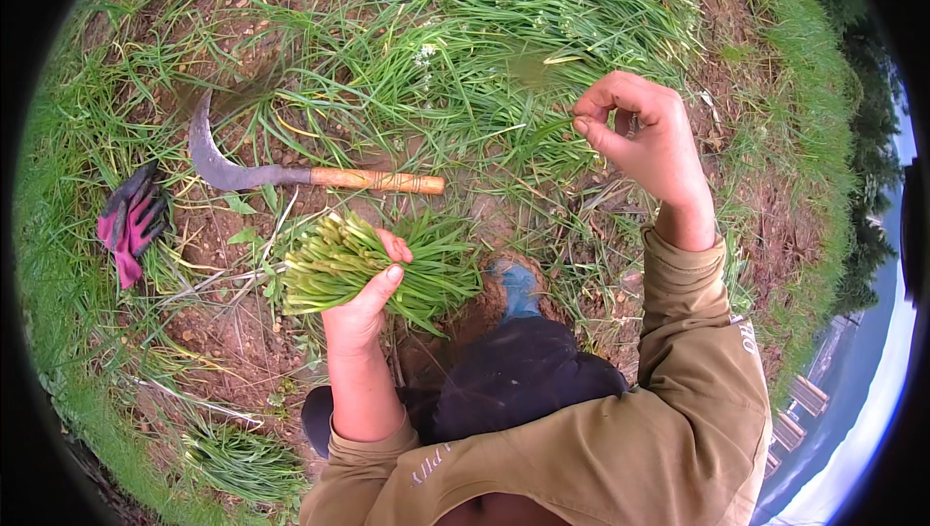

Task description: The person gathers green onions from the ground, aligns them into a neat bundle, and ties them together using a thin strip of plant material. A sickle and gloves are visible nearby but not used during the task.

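My left hand point(370, 301) is wrapped around a thick bundle of green garlic chives point(436, 272). The pale cut ends point(320, 257) point left and the leaves fan out to the right. Up and to the right, my right hand point(643, 134) pinches a thin green leaf blade point(552, 129) between thumb and fingers. That blade is blurred against the leaves behind it. Above the bundle, a sickle point(247, 176) with a dark curved blade and a wooden handle lies on the ground, apart from both hands.
Long leafy chives point(581, 17), some flowering, lean across the ground at the top. Pink and black work gloves point(132, 221) lie at the left. Another bunch of greens point(243, 462) rests at the lower left. A muddy blue boot point(520, 290) stands beside the held bundle.
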`<state>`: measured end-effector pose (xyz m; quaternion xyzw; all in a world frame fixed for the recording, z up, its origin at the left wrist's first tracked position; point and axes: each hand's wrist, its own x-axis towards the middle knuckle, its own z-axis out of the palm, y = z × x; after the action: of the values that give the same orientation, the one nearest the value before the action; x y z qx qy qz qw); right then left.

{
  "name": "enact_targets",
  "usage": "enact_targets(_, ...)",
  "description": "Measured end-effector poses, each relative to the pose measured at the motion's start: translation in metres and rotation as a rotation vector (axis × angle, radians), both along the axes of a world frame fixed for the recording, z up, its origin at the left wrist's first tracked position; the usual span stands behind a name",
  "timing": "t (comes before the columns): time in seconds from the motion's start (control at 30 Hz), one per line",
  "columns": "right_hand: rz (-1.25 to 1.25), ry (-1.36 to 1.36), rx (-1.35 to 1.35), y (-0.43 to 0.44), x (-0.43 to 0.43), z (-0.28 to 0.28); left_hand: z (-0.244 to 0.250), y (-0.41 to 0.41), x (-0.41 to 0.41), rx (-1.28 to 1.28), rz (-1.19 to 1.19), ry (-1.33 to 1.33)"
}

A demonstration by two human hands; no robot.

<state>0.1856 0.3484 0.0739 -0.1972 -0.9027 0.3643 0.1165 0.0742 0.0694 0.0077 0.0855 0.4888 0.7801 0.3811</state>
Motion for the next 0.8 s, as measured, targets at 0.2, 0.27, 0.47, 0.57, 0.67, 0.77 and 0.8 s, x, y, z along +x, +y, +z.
enact_targets(0.2, 0.280, 0.086, -0.412, -0.037, -0.024, -0.018, 0.000, -0.001, 0.005, -0.115, -0.117, 0.067)
enact_targets(0.27, 0.385, 0.155, -0.483, -0.051, -0.034, -0.021, 0.006, 0.008, 0.013, -0.211, -0.033, 0.047)
enact_targets(0.47, 0.360, 0.214, -0.627, -0.083, -0.051, -0.026, -0.004, 0.012, 0.009, -0.079, -0.110, 0.095)
enact_targets(0.57, 0.299, 0.216, -0.706, -0.090, -0.054, -0.026, -0.005, 0.006, 0.014, -0.126, -0.117, 0.016)
enact_targets(0.67, 0.282, 0.249, -0.720, -0.093, -0.055, -0.029, -0.007, 0.006, 0.014, -0.080, -0.135, 0.031)
enact_targets(0.77, 0.244, 0.215, -0.814, -0.095, -0.053, -0.030, -0.009, 0.008, 0.014, -0.030, -0.110, 0.008)
enact_targets(0.8, 0.246, 0.213, -0.849, -0.096, -0.052, -0.031, -0.009, 0.008, 0.015, -0.024, -0.104, -0.015)
